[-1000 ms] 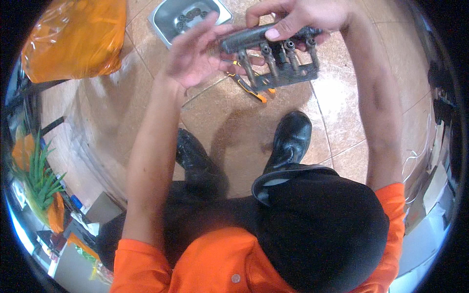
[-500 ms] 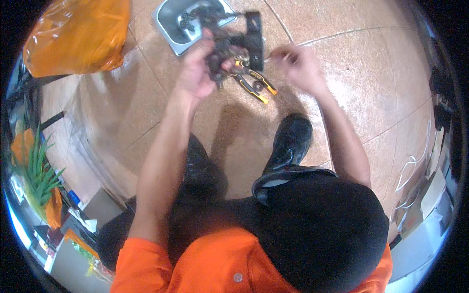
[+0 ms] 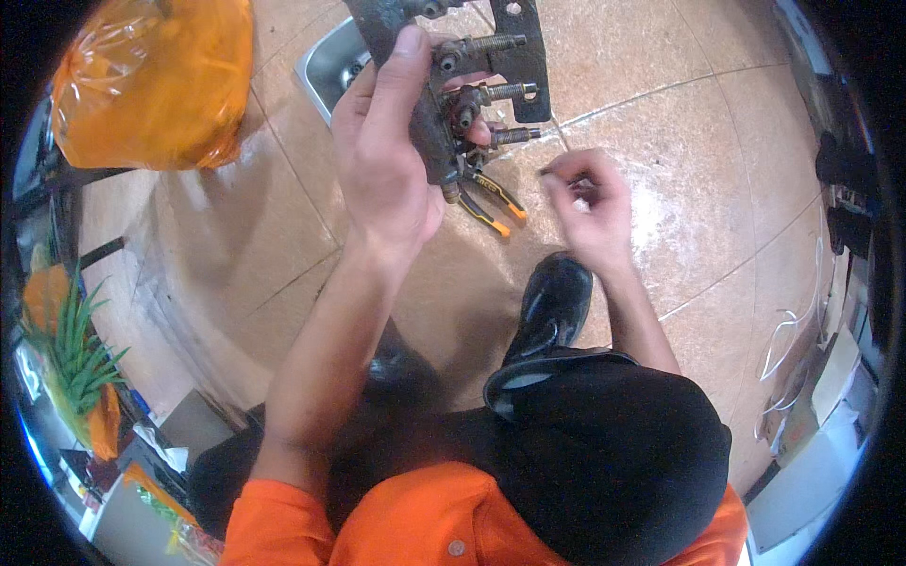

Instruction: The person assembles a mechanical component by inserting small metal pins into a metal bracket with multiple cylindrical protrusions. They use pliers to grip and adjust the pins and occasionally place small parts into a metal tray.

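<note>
My left hand (image 3: 392, 160) grips a dark metal gas-valve manifold (image 3: 429, 132), a pipe with several threaded valve stems and a flat black bracket (image 3: 528, 57) with holes. The thumb lies on top of the pipe and the fingers wrap underneath, their tips showing between the valves. To the right of the manifold and apart from it, my right hand (image 3: 599, 203) is closed in a pinch. Something small and dark seems to be at its fingertips, too blurred to name. Pliers (image 3: 495, 208) with black and yellow handles lie on the floor below the manifold, their jaws hidden behind it.
Behind the manifold stands a steel tray (image 3: 326, 66), mostly hidden, with small dark parts inside. An orange plastic bag (image 3: 156, 85) sits at the far left. My black boots (image 3: 552, 297) rest on the tiled floor. A white cable (image 3: 788, 349) lies at the right, a green plant (image 3: 80, 354) at the left.
My left hand has lifted the manifold closer and turned it, so its valve stems now point right. My right hand has moved slightly nearer to me, still apart from the manifold.
</note>
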`<control>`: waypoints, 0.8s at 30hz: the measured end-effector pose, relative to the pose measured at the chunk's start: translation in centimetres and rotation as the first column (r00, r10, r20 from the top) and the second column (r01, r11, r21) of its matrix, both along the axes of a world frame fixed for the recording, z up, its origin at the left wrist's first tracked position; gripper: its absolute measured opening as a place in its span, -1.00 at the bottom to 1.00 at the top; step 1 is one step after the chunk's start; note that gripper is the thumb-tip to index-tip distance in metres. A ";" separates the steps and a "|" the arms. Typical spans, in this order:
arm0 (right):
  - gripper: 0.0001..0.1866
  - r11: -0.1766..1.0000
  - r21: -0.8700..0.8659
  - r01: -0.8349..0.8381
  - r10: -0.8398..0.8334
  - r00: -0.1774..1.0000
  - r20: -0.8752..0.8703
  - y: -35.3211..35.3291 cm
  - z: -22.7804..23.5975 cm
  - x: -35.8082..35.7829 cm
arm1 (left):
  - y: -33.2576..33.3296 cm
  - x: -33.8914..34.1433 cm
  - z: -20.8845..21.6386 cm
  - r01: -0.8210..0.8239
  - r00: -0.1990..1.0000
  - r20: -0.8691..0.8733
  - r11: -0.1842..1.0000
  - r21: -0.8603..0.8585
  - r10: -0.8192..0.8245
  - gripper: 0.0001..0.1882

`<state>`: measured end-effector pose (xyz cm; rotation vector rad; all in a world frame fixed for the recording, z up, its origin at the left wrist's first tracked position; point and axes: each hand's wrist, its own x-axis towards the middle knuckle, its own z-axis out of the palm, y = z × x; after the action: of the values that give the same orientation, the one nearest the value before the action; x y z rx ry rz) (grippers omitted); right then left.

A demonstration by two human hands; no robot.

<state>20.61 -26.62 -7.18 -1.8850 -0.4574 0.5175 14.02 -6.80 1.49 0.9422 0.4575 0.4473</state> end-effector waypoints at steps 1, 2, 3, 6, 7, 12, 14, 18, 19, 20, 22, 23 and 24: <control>-0.84 0.946 0.299 0.124 -0.096 0.989 -0.109 -0.1 2.0 0.1 | -0.4 0.2 0.3 -0.036 0.999 0.000 0.999 -0.028 0.036 -0.61; -0.80 0.910 0.400 0.106 -0.080 0.993 -0.081 0.0 4.5 0.5 | -0.5 0.0 0.5 -0.077 0.997 -0.004 0.996 -0.051 0.077 -0.61; -0.81 0.881 0.468 0.065 -0.030 0.996 -0.082 -0.2 6.5 0.9 | -0.3 0.0 0.3 -0.028 0.998 0.058 0.994 -0.101 0.034 -0.62; -0.82 0.858 0.514 -0.004 -0.032 0.998 0.061 1.2 8.0 1.4 | 0.4 -0.1 -0.5 0.074 0.986 0.158 0.983 -0.166 -0.047 -0.62; -0.82 0.868 0.496 -0.003 -0.034 0.997 0.066 1.5 8.3 1.3 | 0.2 0.1 -0.2 0.070 0.989 0.136 0.986 -0.150 -0.050 -0.62; -0.82 0.850 0.522 -0.075 -0.043 0.977 0.209 1.8 8.3 0.2 | -1.2 -0.1 1.6 0.019 0.992 0.122 0.999 -0.051 -0.012 -0.62; -0.79 0.846 0.530 -0.064 -0.019 0.988 0.151 1.7 8.4 0.3 | -2.8 0.6 3.2 -0.083 0.996 0.046 0.996 0.020 0.082 -0.62; -0.73 0.817 0.564 -0.121 0.071 0.991 0.110 1.4 8.6 0.3 | -4.5 1.6 5.4 -0.149 0.989 -0.019 0.987 0.053 0.150 -0.62; -0.72 0.824 0.548 -0.142 0.106 0.990 0.097 1.2 8.7 0.4 | -3.8 1.0 4.6 -0.099 0.993 0.064 0.994 0.034 0.097 -0.62; -0.70 0.831 0.532 -0.163 0.141 0.987 0.083 0.8 8.8 0.6 | -3.6 0.9 4.4 -0.072 0.993 0.101 0.997 0.041 0.068 -0.61; -0.67 0.826 0.540 -0.165 0.158 0.986 0.060 0.6 8.8 0.7 | -3.0 0.5 3.8 -0.024 0.987 0.161 0.998 0.050 0.016 -0.61; -0.65 0.814 0.562 -0.146 0.141 0.989 0.053 0.6 8.7 0.6 | -3.0 0.4 3.7 -0.011 0.986 0.164 0.999 0.041 0.004 -0.61; -0.62 0.810 0.571 -0.130 0.122 0.991 0.053 0.5 8.9 0.8 | -2.9 0.4 3.6 -0.001 0.984 0.176 1.000 0.015 -0.002 -0.61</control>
<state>21.38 -26.11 1.71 -1.2769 -0.6695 0.3940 14.39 -9.65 5.10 0.9086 0.2935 0.5291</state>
